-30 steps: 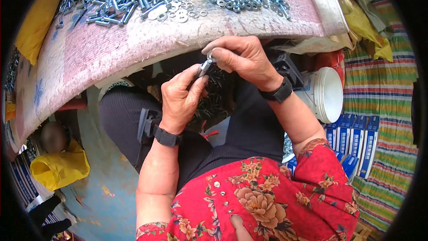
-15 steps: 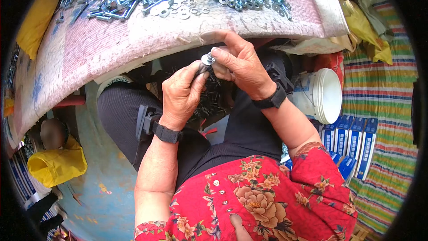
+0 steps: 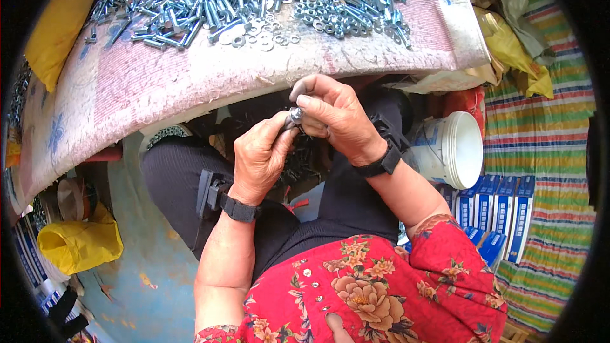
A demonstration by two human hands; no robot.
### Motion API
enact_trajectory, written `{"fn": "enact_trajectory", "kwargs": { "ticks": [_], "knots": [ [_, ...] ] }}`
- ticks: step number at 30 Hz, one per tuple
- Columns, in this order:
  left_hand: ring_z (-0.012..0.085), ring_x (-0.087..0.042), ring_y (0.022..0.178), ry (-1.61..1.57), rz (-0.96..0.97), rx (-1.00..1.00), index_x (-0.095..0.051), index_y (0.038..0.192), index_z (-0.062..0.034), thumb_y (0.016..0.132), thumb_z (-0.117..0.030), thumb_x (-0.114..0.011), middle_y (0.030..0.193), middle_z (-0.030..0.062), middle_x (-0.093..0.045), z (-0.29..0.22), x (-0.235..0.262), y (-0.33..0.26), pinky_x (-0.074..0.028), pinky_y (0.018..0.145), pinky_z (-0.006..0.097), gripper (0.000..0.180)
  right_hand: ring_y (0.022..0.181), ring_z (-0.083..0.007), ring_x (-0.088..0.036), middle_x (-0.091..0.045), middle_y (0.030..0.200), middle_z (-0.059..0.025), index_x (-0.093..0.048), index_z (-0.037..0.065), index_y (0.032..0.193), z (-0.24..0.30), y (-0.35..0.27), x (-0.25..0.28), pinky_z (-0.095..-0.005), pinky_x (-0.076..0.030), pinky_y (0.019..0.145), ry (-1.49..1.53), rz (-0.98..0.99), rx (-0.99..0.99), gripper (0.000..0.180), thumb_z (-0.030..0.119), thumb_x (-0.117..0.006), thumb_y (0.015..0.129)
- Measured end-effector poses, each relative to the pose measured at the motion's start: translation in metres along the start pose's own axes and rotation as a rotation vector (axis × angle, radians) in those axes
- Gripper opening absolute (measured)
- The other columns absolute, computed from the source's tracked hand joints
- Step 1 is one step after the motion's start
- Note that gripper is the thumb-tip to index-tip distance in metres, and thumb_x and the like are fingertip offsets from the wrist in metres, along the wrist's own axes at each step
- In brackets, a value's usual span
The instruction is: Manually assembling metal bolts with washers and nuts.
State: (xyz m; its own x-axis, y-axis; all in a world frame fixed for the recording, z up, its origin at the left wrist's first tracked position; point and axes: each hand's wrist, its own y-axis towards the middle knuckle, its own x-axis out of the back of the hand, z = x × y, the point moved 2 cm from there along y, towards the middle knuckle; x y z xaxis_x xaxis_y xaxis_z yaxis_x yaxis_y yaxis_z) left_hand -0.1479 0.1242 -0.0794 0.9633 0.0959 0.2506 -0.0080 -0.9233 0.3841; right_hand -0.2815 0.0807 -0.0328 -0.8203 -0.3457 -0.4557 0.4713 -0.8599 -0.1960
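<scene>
Above my lap, just off the table edge, both hands meet at a small shiny metal bolt with a washer or nut on it; the fingers hide much of it. My left hand is closed, thumb and forefinger pinching the bolt from below. My right hand is closed too, its thumb pressed on the upper end of the piece and its forefinger curled above. On the cloth-covered table ahead lie a heap of bolts, several nuts and flat washers.
The table's cloth has a frayed near edge. To my right are a white bucket on its side, blue-and-white boxes and a striped sheet. A yellow bag rests at lower left. Dark small parts lie between my knees.
In the picture both hands and the table sit lower than before. The washer's flat face, plain earlier, is now less visible between my fingertips. Both hands keep their pinch.
</scene>
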Motion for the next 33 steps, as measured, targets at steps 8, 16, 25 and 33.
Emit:
{"fn": "enact_trajectory", "kwargs": {
  "ticks": [8,16,25,33],
  "knots": [
    [0.0089,-0.059,0.061,-0.327,0.091,0.268,-0.061,0.099,-0.0017,0.079,-0.003,-0.062,0.074,0.0053,-0.061,-0.002,0.003,0.001,-0.048,0.052,0.022,0.021,0.063,-0.0029,-0.053,-0.061,0.072,-0.0023,-0.060,-0.001,0.088,0.000,-0.007,0.004,-0.0192,-0.043,0.054,-0.707,-0.033,0.468,0.013,0.009,-0.061,0.081],
    [0.0100,-0.058,0.062,-0.460,0.005,0.332,-0.060,0.100,0.0011,0.083,-0.004,-0.058,0.079,0.0045,-0.060,0.002,0.007,0.001,-0.046,0.053,0.020,0.018,0.065,-0.0165,-0.060,-0.062,0.074,-0.0112,-0.063,0.000,0.084,0.053,0.045,0.024,-0.0276,-0.046,0.058,-1.253,-0.127,0.698,0.014,0.012,-0.063,0.076],
    [0.0100,-0.058,0.065,-0.528,-0.051,0.360,-0.057,0.107,0.0009,0.085,-0.007,-0.057,0.087,0.0076,-0.062,0.005,0.006,-0.001,-0.046,0.055,0.020,0.024,0.076,-0.0298,-0.060,-0.061,0.087,-0.0131,-0.058,0.005,0.086,0.051,0.111,0.057,-0.0370,-0.048,0.065,-2.019,-0.336,0.648,0.021,0.021,-0.063,0.073],
    [0.0085,-0.056,0.064,-0.490,-0.014,0.353,-0.057,0.107,0.0000,0.087,-0.014,-0.055,0.086,0.0068,-0.063,-0.005,0.007,0.005,-0.044,0.054,0.019,0.025,0.096,-0.0113,-0.053,-0.055,0.101,-0.0036,-0.042,0.004,0.120,0.062,0.041,0.019,-0.0249,-0.043,0.084,-0.883,0.340,0.380,0.046,-0.004,-0.058,0.078]
  ]
}}
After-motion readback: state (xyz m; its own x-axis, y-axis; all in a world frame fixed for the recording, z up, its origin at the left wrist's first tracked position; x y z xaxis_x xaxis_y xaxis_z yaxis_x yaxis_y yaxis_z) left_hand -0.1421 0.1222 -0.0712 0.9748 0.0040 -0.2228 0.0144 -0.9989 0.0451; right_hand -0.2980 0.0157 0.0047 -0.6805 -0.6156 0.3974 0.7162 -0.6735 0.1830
